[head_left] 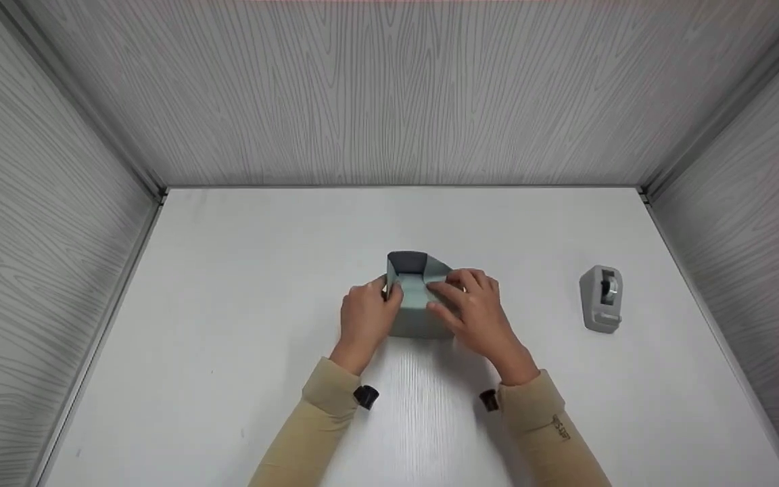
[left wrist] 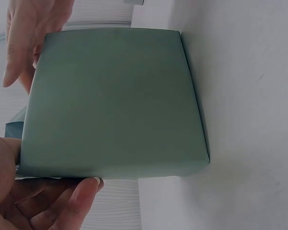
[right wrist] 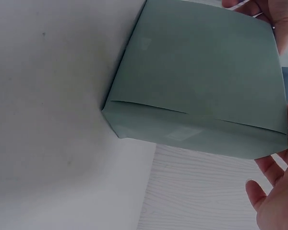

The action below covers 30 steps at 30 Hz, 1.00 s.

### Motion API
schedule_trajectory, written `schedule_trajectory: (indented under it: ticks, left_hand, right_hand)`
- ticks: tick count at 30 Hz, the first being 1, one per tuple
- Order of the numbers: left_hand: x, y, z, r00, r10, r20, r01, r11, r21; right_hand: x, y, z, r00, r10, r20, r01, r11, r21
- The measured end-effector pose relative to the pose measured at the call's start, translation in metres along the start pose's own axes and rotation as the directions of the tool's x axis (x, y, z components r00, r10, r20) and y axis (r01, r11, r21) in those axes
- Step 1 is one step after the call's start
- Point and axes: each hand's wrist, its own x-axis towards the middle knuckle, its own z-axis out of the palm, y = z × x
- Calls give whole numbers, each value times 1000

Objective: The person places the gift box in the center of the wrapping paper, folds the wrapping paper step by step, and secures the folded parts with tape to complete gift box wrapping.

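A green paper box or bag [head_left: 420, 323] stands on the white table, its top toward me, with a dark inner wall and a pale green flap [head_left: 415, 291] folded inward. My left hand [head_left: 368, 314] pinches its left wall, thumb inside the rim and fingers outside. At the right wall, my right hand [head_left: 476, 311] lies over the rim, its index finger reaching onto the flap and its thumb held apart from the paper. The plain near face [left wrist: 115, 103] fills the left wrist view. In the right wrist view, a seam and a shiny clear patch [right wrist: 182, 133] show on the paper.
A grey tape dispenser [head_left: 602, 299] with a roll in it stands on the table [head_left: 261, 270] to the right. Grey wood-grain panels [head_left: 389, 95] rise along the back and both sides.
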Motion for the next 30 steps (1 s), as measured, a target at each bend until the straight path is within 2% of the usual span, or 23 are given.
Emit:
schedule_trajectory:
  ticks: [3,6,8,10,13,16,20,26,30]
  left_hand:
    - [0,0,0,1000,2,-6,-2,1000,-11]
    - [0,1,1,1000,-2,-12,1,1000,-12]
    - [0,1,0,1000,-6,-9,6,1000,-17]
    - [-1,1,0,1000,-9,-10,9,1000,-19]
    - [-2,1,1,1000,-11,-6,11,999,-30]
    - [-2,1,1,1000,-8,-8,8,999,-35]
    - [-1,1,1,1000,-2,-19,1,1000,-31]
    - [-1,0,0,999,17,-34,-17,1000,-20]
    - [-1,0,-1,1000,10,-30,-11,1000,-19]
  right_hand:
    - [5,3,-2,992,87,-89,-70,982,173]
    - [11,10,-5,963,237,-130,-185,929,321]
    - [16,16,-7,939,332,-84,-275,878,392]
    - [19,22,-8,913,407,13,-375,828,417]
    - [24,30,-9,878,457,147,-469,752,464]
    - [28,35,-9,855,478,203,-511,707,489]
    - [31,35,-9,855,479,199,-508,695,509]
    - [36,33,-9,876,454,164,-469,718,514]
    - [38,31,-8,877,454,157,-464,717,520]
